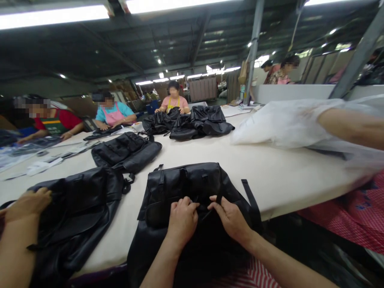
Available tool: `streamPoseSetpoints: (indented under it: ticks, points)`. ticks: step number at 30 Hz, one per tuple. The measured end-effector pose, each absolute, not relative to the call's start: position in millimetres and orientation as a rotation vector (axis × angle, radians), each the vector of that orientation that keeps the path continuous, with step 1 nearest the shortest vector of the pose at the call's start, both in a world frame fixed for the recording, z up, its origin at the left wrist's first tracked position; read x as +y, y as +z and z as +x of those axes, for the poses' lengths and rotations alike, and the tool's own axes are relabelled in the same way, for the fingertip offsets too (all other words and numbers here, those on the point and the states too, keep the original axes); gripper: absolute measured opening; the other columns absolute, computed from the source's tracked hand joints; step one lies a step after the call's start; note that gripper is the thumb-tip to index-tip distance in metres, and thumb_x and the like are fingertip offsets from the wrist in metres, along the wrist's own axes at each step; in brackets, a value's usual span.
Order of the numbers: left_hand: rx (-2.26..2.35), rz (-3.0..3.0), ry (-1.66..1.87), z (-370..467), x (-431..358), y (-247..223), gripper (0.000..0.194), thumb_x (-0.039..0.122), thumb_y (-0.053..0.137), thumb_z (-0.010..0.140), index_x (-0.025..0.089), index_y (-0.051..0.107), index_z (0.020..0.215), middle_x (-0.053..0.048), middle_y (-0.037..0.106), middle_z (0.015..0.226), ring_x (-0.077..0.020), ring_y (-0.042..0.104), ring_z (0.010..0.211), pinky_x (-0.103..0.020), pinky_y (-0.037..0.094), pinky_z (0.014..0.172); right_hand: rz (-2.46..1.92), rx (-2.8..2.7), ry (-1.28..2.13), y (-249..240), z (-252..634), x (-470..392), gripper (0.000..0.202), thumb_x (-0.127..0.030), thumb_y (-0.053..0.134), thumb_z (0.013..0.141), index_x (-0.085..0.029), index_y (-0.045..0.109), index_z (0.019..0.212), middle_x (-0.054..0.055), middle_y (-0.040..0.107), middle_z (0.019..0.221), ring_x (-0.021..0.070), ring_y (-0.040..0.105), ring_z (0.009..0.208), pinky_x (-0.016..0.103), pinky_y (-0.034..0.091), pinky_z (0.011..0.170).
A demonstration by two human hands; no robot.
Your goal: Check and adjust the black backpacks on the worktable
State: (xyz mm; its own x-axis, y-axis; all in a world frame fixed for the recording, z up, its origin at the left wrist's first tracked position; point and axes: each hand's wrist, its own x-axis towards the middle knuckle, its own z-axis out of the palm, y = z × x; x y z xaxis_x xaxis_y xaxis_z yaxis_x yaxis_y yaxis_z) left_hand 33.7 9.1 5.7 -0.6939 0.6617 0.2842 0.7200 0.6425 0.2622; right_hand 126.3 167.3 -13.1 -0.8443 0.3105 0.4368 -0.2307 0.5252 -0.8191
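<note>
A black backpack (186, 180) lies at the table's front edge, its lower part hanging toward me. My left hand (183, 218) rests on its front with the fingers curled round black material near the middle. Just to the right, my right hand (229, 216) pinches a black strap between thumb and fingers. A small gap separates the two hands. What lies under the left fingers is hidden. A loose black strap (250, 194) sticks out at the bag's right side.
Another person's hand (31, 204) is on a second black backpack (87, 192) at left. More black bags (126, 150) lie farther back on the pale table (279, 168). At right, an arm reaches over a translucent plastic sheet (279, 124). Several people sit behind.
</note>
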Motion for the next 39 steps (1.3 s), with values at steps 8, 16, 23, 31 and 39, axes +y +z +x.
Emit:
streamPoseSetpoints:
  ticks: [8, 16, 23, 31, 39]
  points:
    - [-2.682, -0.754, -1.641, 13, 30, 41, 0.03, 0.034, 0.052, 0.081, 0.017, 0.061, 0.104, -0.001, 0.065, 0.07, -0.0161, 0.06, 0.067, -0.027, 0.043, 0.066, -0.361, -1.853, 2.152, 19, 113, 187, 0.035, -0.045, 0.056, 0.082, -0.017, 0.059, 0.102, 0.003, 0.068, 0.082, 0.0162, 0.057, 0.065, 0.026, 0.042, 0.061]
    - [-2.722, -0.607, -2.21, 10, 71, 50, 0.022, 0.036, 0.059, 0.072, 0.014, 0.06, 0.074, 0.003, 0.052, 0.045, -0.0058, 0.037, 0.038, -0.019, 0.024, 0.041, -0.297, -1.954, 2.148, 17, 126, 186, 0.039, -0.049, 0.047, 0.087, -0.014, 0.055, 0.104, 0.0, 0.064, 0.063, 0.0116, 0.045, 0.052, 0.023, 0.033, 0.054]
    - [-2.616, -0.44, -2.608, 4, 70, 53, 0.026, 0.04, 0.058, 0.063, 0.015, 0.054, 0.071, 0.007, 0.041, 0.045, -0.0028, 0.025, 0.034, -0.018, 0.013, 0.038, -0.174, -2.142, 2.026, 5, 118, 182, 0.031, -0.046, 0.043, 0.088, -0.017, 0.053, 0.082, -0.003, 0.057, 0.05, 0.0134, 0.05, 0.05, 0.024, 0.036, 0.055]
    - [-2.643, -0.345, -2.702, -1, 68, 60, 0.028, 0.04, 0.057, 0.059, 0.015, 0.051, 0.072, 0.009, 0.036, 0.045, -0.0019, 0.021, 0.035, -0.017, 0.014, 0.04, -0.062, -2.281, 1.823, 24, 100, 185, 0.025, -0.036, 0.039, 0.09, -0.019, 0.053, 0.078, -0.005, 0.054, 0.049, 0.013, 0.049, 0.048, 0.023, 0.037, 0.056]
    - [-2.696, -0.688, -2.021, 17, 65, 63, 0.024, 0.039, 0.058, 0.072, 0.017, 0.057, 0.063, 0.0, 0.054, 0.057, -0.0108, 0.045, 0.053, -0.023, 0.032, 0.053, -0.227, -2.299, 1.413, 41, 68, 191, 0.016, -0.024, 0.044, 0.086, -0.019, 0.053, 0.073, -0.001, 0.061, 0.063, 0.0158, 0.058, 0.063, 0.026, 0.039, 0.063]
